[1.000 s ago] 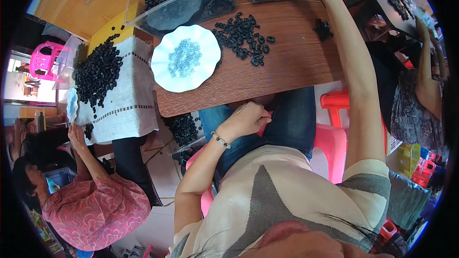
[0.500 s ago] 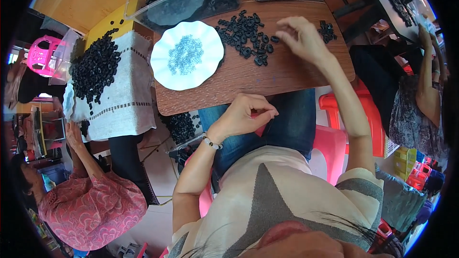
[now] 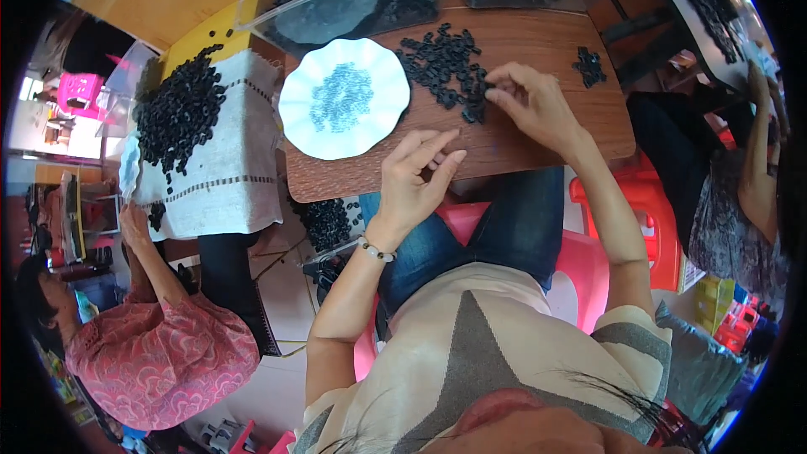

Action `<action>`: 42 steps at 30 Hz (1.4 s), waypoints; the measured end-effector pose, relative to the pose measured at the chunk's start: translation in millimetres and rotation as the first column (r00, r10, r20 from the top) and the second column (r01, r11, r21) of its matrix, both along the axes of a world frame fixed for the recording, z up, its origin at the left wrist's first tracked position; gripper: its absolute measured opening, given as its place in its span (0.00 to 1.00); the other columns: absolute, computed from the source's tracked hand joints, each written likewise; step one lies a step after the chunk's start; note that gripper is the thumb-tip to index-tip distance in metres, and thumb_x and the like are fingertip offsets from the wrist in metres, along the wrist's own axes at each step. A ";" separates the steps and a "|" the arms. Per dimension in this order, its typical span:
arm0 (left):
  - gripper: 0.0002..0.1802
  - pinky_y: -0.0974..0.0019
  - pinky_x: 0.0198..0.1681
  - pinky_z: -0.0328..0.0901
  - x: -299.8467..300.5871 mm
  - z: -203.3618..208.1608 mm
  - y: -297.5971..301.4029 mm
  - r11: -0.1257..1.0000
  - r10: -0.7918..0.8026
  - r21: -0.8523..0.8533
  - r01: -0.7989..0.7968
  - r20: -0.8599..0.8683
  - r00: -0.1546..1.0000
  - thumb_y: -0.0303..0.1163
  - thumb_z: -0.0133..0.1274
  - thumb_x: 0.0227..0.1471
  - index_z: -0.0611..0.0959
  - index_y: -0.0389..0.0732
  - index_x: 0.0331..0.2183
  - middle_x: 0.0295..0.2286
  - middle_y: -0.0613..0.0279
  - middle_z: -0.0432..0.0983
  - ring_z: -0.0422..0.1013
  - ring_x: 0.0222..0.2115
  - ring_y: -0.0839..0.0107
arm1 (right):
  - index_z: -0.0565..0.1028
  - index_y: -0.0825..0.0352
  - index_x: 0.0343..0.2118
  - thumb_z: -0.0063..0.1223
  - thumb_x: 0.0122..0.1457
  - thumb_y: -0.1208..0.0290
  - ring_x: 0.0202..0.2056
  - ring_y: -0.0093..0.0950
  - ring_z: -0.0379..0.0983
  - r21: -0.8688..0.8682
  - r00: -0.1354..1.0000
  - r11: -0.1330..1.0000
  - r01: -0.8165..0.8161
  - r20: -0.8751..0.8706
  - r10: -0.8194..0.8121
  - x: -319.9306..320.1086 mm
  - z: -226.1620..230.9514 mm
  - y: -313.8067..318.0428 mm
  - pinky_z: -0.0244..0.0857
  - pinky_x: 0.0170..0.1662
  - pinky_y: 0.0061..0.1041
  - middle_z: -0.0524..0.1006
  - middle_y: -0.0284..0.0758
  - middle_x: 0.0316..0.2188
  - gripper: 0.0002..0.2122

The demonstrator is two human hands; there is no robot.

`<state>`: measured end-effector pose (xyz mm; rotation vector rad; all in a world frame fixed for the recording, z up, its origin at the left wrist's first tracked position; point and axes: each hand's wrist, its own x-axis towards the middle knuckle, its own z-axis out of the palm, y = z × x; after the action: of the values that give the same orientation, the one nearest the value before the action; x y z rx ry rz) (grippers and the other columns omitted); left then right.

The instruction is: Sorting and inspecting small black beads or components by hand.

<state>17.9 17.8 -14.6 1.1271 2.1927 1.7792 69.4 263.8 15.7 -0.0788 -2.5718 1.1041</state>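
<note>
My right hand (image 3: 538,109) is over the right side of a loose heap of small black plastic parts (image 3: 441,67) on the brown wooden board. Its thumb and index finger are apart, with black pieces at their tips; I see no firm grip. My left hand (image 3: 416,172), a beaded bracelet at its wrist, hovers over the board's near edge. Thumb and index finger stretch out apart, the other fingers curl, and nothing shows between them. Left of the heap stands a white scalloped plate (image 3: 294,118) holding many tiny clear-grey pieces. A small cluster of black parts (image 3: 589,67) lies at the board's right.
Clear plastic bins (image 3: 353,21) of black parts stand behind the board (image 3: 555,42). To the left, a person in a pink patterned top (image 3: 160,361) sits by a cloth-covered table (image 3: 244,151) with a black heap. Another person sits right, near a red stool (image 3: 626,210).
My right hand has come down and nearer to the black heap. My left hand has risen from my lap to the board's edge, its thumb and index finger spreading. The view has shifted slightly.
</note>
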 end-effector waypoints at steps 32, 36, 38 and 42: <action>0.11 0.56 0.32 0.71 -6.8 3.5 -9.7 0.991 0.022 -0.126 -0.047 -0.192 0.981 0.26 0.60 0.54 0.85 0.34 0.41 0.31 0.52 0.77 0.75 0.28 0.54 | 0.80 0.70 0.35 0.57 0.62 0.74 0.31 0.26 0.76 -0.041 0.952 0.954 -0.297 0.058 0.299 -73.8 25.5 -55.2 0.68 0.36 0.27 0.80 0.35 0.29 0.05; 0.12 0.59 0.34 0.73 -9.7 -0.9 -10.0 0.988 0.011 -0.150 -0.045 -0.222 0.975 0.27 0.61 0.55 0.86 0.35 0.42 0.33 0.52 0.80 0.78 0.31 0.54 | 0.81 0.67 0.33 0.58 0.58 0.73 0.36 0.41 0.74 0.219 0.884 0.868 -0.446 -0.042 0.465 -100.9 13.8 -63.8 0.67 0.43 0.38 0.80 0.40 0.29 0.04; 0.13 0.57 0.36 0.73 -10.8 -1.9 -10.7 0.986 -0.015 -0.162 -0.029 -0.263 0.965 0.28 0.61 0.54 0.86 0.35 0.42 0.34 0.51 0.80 0.78 0.33 0.52 | 0.81 0.66 0.32 0.58 0.57 0.72 0.38 0.42 0.74 0.223 0.872 0.852 -0.474 -0.012 0.489 -108.4 11.4 -71.7 0.67 0.45 0.40 0.80 0.40 0.30 0.05; 0.13 0.56 0.37 0.73 -11.1 -3.5 -12.0 0.987 -0.023 -0.160 -0.025 -0.291 0.957 0.29 0.62 0.53 0.86 0.35 0.41 0.35 0.50 0.80 0.78 0.34 0.51 | 0.82 0.64 0.31 0.60 0.56 0.69 0.42 0.43 0.73 0.254 0.854 0.821 -0.512 0.046 0.518 -119.6 5.1 -87.3 0.67 0.45 0.41 0.79 0.41 0.31 0.05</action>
<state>6.8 5.9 -18.1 1.4276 2.4452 1.4791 -50.2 176.5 20.8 0.7352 -2.7624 0.9010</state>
